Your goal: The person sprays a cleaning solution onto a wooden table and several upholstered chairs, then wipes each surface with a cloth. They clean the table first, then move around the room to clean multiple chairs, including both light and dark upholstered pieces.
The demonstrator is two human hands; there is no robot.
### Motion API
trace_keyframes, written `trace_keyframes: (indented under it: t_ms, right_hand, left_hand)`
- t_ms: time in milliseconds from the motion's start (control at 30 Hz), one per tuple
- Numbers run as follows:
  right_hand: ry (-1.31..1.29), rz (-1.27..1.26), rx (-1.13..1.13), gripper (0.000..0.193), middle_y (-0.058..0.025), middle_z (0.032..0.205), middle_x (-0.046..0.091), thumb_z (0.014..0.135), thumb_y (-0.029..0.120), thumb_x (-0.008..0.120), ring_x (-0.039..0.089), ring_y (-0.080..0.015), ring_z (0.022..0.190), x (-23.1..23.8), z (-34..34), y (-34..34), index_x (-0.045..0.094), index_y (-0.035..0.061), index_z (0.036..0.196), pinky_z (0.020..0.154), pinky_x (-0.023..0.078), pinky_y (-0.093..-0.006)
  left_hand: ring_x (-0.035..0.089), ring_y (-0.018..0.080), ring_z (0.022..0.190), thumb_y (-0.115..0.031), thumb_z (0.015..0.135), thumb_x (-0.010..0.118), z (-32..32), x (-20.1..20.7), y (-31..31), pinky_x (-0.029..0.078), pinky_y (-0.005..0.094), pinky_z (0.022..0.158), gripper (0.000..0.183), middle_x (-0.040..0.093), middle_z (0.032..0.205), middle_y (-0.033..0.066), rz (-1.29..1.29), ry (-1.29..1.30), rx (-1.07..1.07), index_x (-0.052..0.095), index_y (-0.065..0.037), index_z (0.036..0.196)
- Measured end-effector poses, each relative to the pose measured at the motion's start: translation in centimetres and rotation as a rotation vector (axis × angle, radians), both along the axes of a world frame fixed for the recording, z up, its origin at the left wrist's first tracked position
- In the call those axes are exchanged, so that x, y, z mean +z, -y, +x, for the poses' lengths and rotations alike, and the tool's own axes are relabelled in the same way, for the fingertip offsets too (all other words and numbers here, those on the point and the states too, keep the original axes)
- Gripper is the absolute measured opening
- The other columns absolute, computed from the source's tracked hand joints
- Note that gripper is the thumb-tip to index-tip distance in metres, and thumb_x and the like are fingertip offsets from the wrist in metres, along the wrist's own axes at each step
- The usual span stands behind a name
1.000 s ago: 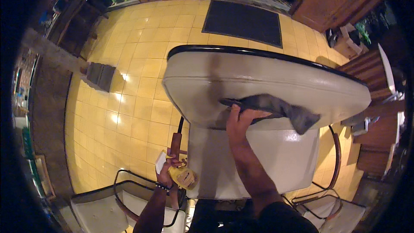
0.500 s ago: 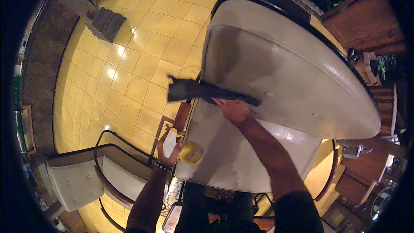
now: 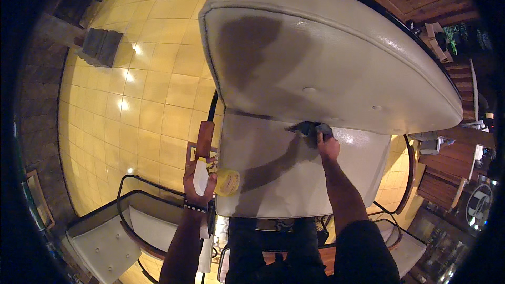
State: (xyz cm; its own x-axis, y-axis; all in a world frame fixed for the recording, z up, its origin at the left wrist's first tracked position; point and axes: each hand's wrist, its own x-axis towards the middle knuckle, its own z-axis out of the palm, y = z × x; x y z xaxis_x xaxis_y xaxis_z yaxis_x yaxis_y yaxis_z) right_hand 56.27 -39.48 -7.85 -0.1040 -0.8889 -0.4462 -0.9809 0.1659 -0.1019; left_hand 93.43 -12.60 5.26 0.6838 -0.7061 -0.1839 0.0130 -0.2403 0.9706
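**Wiping the seam of a cream cushioned chair**

While my right hand (image 3: 327, 147) pushes the dark cloth (image 3: 311, 128) into the crease where the chair seat (image 3: 273, 179) meets the chair back (image 3: 326, 58), my fingers are curled down and clamped on the cloth, bunching it right at the seam. My right arm runs nearly straight out from the lower edge, wrist level, palm down on the seat.

To do this well, I judge it best to keep the cloth flat under the fingertips, press into the crease rather than skim over it, and drag along the seam in one line so grime does not get shoved deeper. Dark damp-looking patches show on the back and seat; those probably need an even pass.

My left hand (image 3: 199, 181) is off the seat's left edge, elbow bent, holding a spray bottle (image 3: 218, 180) with a white head and yellow body. Fingers are wrapped tight round its neck, the bottle lying tilted just over the seat corner. A wooden armrest (image 3: 204, 139) sits just beyond that hand. Yellow tiled floor (image 3: 142, 89) lies below, another cream chair (image 3: 110, 239) at lower left.
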Motion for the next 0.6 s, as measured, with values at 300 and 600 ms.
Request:
trace_keyframes:
  t_ms: [300,600]
  right_hand:
    - [0.751,-0.183,0.899,0.041,-0.0209,0.147,0.053,0.098,0.037,0.063,0.044,-0.0438,0.14,-3.7,9.3,-5.5,0.062,0.0046,0.124,0.115,0.037,-0.0576]
    - [0.359,-0.026,0.135,0.057,-0.0237,0.108,0.071,0.097,0.059,0.057,0.068,-0.042,0.104,-5.9,-19.2,2.4,0.07,0.004,0.103,0.089,0.053,-0.051]
  left_hand:
    - [0.059,0.0314,0.093,-0.03,0.075,0.073,0.3,0.9,0.8,0.049,0.0423,0.086,0.046,0.065,0.1,0.0139,0.244,0.518,-0.289,0.069,-0.001,0.11]
    - [0.053,0.0261,0.115,-0.03,0.082,0.069,0.9,-1.6,0.1,0.049,0.0423,0.093,0.057,0.065,0.122,0.0111,0.344,0.307,-0.207,0.061,-0.009,0.134]
